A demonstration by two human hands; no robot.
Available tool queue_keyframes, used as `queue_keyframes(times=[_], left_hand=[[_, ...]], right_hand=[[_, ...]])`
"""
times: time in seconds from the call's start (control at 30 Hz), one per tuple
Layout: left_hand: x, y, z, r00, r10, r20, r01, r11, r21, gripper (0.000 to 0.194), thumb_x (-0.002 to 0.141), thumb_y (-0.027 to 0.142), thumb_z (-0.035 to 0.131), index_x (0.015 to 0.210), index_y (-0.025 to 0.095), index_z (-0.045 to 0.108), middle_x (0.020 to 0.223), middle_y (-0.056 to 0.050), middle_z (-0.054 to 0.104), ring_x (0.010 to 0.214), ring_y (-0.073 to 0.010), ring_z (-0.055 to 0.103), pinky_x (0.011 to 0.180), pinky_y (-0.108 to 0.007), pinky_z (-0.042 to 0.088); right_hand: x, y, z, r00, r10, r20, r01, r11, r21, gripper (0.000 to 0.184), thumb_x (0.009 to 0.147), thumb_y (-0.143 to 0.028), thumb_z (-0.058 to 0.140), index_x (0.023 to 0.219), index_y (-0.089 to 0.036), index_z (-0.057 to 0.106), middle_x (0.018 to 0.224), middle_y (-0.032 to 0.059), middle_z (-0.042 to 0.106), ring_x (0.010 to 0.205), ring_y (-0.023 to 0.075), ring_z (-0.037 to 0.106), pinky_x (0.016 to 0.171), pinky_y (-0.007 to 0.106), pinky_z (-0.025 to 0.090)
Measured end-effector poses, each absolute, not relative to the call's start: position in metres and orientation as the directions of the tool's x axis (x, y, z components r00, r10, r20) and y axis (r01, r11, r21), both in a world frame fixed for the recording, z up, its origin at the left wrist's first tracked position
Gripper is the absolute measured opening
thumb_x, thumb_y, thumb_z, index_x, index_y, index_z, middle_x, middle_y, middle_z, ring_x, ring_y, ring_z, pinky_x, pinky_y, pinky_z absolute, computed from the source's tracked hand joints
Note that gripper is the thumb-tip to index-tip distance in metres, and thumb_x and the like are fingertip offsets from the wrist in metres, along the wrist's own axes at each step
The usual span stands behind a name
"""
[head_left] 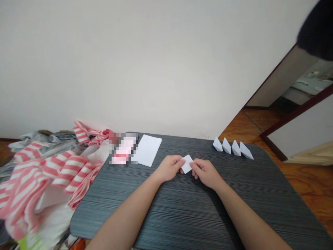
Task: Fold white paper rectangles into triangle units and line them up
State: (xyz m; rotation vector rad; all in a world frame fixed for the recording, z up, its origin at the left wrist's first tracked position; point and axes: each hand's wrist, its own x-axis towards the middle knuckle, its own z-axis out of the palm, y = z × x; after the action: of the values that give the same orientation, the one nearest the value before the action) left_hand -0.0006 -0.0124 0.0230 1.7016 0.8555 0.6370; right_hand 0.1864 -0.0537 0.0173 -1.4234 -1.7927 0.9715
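Note:
A small folded piece of white paper [187, 164] is held between both hands above the middle of the dark striped table [161, 211]. My left hand [170, 167] pinches its left side with curled fingers. Its right side is pinched by my right hand [205, 172]. Behind and to the left lies a stack of white paper sheets [148, 150]. Several folded white paper triangles [232, 147] stand in a row near the table's far right edge.
Red-and-white striped plastic bags [47, 180] are piled off the table's left side. A blurred pink and white packet [123, 150] lies beside the paper stack. A white wall runs behind; wooden floor [307, 180] and a doorway are at right.

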Motion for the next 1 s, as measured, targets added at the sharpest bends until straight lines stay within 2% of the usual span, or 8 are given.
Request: queue_keyframes(times=[0.2,0.53,0.8,1.0], left_hand=[[-0.0003,-0.0117,0.0205,0.594,0.804,-0.021,0.190,-0.114,0.975,0.040,0.087,0.043,0.037,0.072,0.012,0.058,0.063,-0.003,0.061,0.057,-0.0107,0.054,0.056,-0.022,0.041],[-0.0007,-0.0117,0.0253,0.577,0.817,0.005,0.184,-0.136,0.973,0.038,0.088,0.039,0.036,0.072,0.012,0.058,0.063,-0.004,0.062,0.055,-0.0107,0.054,0.055,-0.022,0.043],[-0.0003,-0.0119,0.0259,0.592,0.805,-0.039,0.169,-0.076,0.983,0.038,0.086,0.041,0.039,0.074,0.012,0.060,0.064,-0.004,0.062,0.056,-0.0107,0.053,0.055,-0.022,0.042],[-0.0013,-0.0127,0.0229,0.584,0.811,-0.012,0.224,-0.147,0.964,0.035,0.083,0.042,0.046,0.077,0.012,0.062,0.061,0.000,0.055,0.053,-0.0087,0.046,0.049,-0.020,0.034]], right_hand=[[0.1878,-0.0536,0.0169,-0.192,0.981,0.021,0.476,0.111,-0.872,0.034,0.089,-0.035,0.041,0.061,-0.019,0.052,0.050,-0.0022,0.056,0.043,0.0106,0.053,0.048,0.022,0.041],[0.1883,-0.0540,0.0180,-0.186,0.982,0.021,0.476,0.109,-0.872,0.034,0.089,-0.034,0.041,0.061,-0.018,0.052,0.049,-0.0023,0.054,0.043,0.0104,0.052,0.047,0.022,0.041],[0.1898,-0.0541,0.0176,-0.179,0.984,0.029,0.487,0.114,-0.866,0.034,0.089,-0.035,0.041,0.061,-0.019,0.050,0.049,-0.0026,0.053,0.042,0.0101,0.050,0.047,0.022,0.040],[0.1890,-0.0552,0.0188,-0.280,0.960,0.023,0.519,0.171,-0.838,0.034,0.089,-0.032,0.042,0.058,-0.019,0.050,0.046,-0.0033,0.051,0.040,0.0092,0.048,0.047,0.021,0.038]])
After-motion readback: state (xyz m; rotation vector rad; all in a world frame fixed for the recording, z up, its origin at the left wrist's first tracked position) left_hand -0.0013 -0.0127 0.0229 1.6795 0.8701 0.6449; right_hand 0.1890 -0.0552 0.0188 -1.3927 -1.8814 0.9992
